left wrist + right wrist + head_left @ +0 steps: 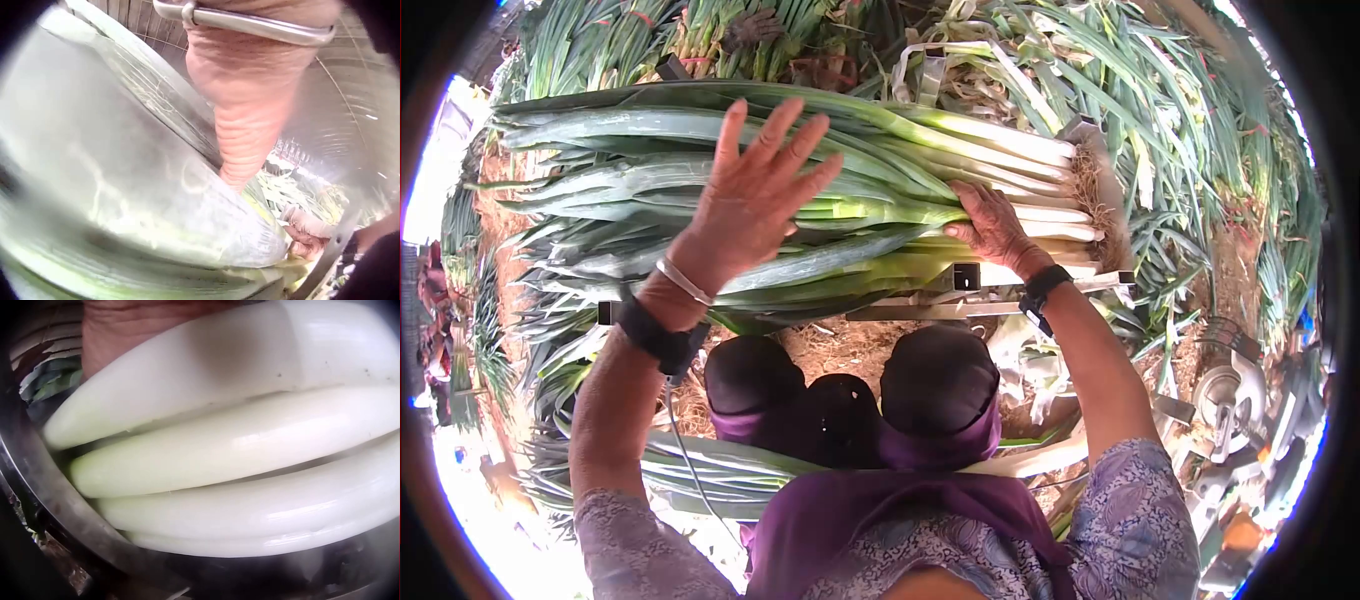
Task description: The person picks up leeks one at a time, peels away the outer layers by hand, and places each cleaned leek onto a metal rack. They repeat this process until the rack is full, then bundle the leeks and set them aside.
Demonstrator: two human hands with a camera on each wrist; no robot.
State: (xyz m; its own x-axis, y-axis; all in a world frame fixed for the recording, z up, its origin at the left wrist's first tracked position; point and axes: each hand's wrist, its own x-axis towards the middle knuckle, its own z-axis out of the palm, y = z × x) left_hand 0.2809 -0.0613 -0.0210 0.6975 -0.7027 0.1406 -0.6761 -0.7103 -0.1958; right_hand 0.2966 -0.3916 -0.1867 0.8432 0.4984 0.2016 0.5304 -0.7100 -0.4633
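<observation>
A thick row of large leeks (pixel 600 185) lies sideways in front of me, dark leaves to the left, white stems and roots to the right. My left hand (pixel 745 205) is over the leaves with its fingers spread. Broad leaves (pixel 144 181) fill much of the left wrist view beside that hand. At the point where leaves meet stems, my right hand (pixel 997 228) grips a leek, thumb on the near side. The right wrist view shows several white stems (pixel 231 462) side by side, with part of the hand (pixel 137 331) behind them; its fingertips are hidden there.
A metal frame (pixel 920 311) with square posts (pixel 967 277) borders the leeks. More leek leaves (pixel 700 465) lie across nearer my body. Tied leek bunches (pixel 600 50) and loose leaves (pixel 1140 100) surround the frame. A metal tool (pixel 1232 395) with a round part stands at the right.
</observation>
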